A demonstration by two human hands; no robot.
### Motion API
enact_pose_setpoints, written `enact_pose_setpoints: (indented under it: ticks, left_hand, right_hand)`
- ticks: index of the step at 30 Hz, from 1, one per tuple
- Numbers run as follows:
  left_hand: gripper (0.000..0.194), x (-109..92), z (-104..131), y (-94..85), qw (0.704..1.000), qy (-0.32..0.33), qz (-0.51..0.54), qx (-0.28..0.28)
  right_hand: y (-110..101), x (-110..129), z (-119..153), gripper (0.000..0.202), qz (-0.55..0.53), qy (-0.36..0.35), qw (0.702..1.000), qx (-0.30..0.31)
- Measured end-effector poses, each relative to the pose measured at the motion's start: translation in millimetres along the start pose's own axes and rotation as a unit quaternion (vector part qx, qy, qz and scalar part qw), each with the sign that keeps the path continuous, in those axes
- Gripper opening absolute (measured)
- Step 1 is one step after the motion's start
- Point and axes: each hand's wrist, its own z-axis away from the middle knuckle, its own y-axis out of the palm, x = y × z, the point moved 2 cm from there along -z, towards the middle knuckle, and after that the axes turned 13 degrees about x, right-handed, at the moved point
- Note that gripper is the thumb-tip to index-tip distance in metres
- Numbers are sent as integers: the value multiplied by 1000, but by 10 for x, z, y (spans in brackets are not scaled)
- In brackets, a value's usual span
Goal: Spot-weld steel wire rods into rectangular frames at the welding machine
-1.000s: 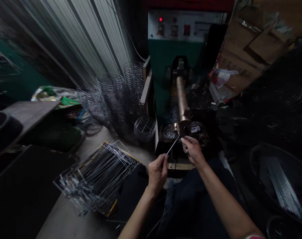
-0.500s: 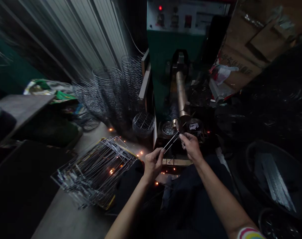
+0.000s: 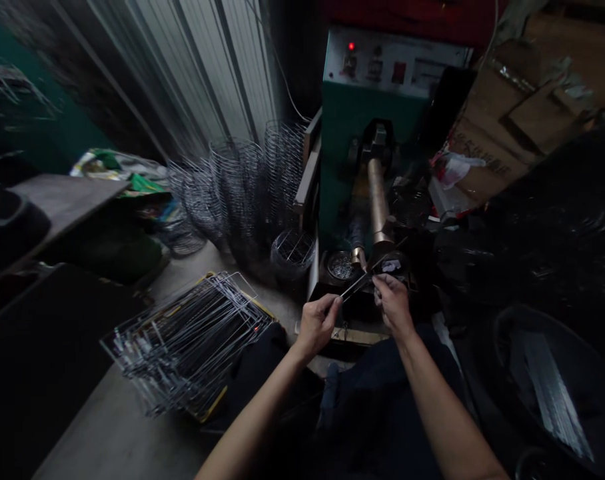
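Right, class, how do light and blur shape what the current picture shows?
Head view: dim, right side mostly dark; head view: red lamp glows, strips gleam; head view: box lettering soft, the rod too murky at its far tip to resolve.

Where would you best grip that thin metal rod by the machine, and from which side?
Probably pinch the rod at its lower end, from the near left, as the left hand does: it's thin, slanting up toward the machine's tip, near the right hand.
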Motion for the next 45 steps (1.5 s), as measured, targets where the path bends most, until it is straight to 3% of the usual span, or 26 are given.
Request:
enact_pose_setpoints:
  ticks: [5,17,20,23,26,28,30,32,34,36,37,38,40,42,45]
  left_hand:
    - [32,-31,-79,40,1000,12,-19,-2]
    - [31,-98,-88,19,999,-40,-25,7]
    - [30,-79,-108,10,999,-38,-19,14]
    - [29,-29,-150,27,999,-5,-48,16]
    - [29,-18,-92,38,986,55,-152,33]
    - [28,-13,61,-21,960,88,-255,68]
    - [25,32,316,-182,930,95,-341,103]
    - [24,122,662,-468,921,80,-370,97]
    - [24,263,1067,-876,942,45,-331,23]
    - [22,500,1476,-1370,963,-29,-232,-134]
    - [19,666,1670,-1617,956,-83,-160,-231]
    - [17,858,1855,-1843,926,-136,-75,-343]
    - [22,1275,2150,-2150,826,-187,146,-511]
    - [30,1616,2315,-2270,782,-203,222,-547]
    - [34,1916,2465,-2168,778,-225,273,-520]
  right_hand:
    - [-51,5,-64,41,-24,-2,1000,8]
    - [-73,22,-120,42,-26,3,999,35]
    - [-127,-25,2,41,-2,19,999,35]
    - [-153,-204,315,46,65,70,994,45]
    - [-69,-499,779,48,161,119,967,156]
    - [31,-692,1107,42,242,124,925,265]
    - [125,-845,1385,34,306,121,874,358]
    - [195,-954,1573,29,343,122,828,427]
    - [239,-1029,1670,28,364,122,794,472]
    - [255,-1083,1701,29,381,126,773,491]
    - [256,-1105,1700,29,389,128,767,494]
    - [253,-1122,1695,30,396,128,764,493]
    - [244,-1146,1681,32,414,122,763,481]
    - [242,-1147,1683,33,436,116,759,469]
    - [246,-1084,1722,31,453,121,752,464]
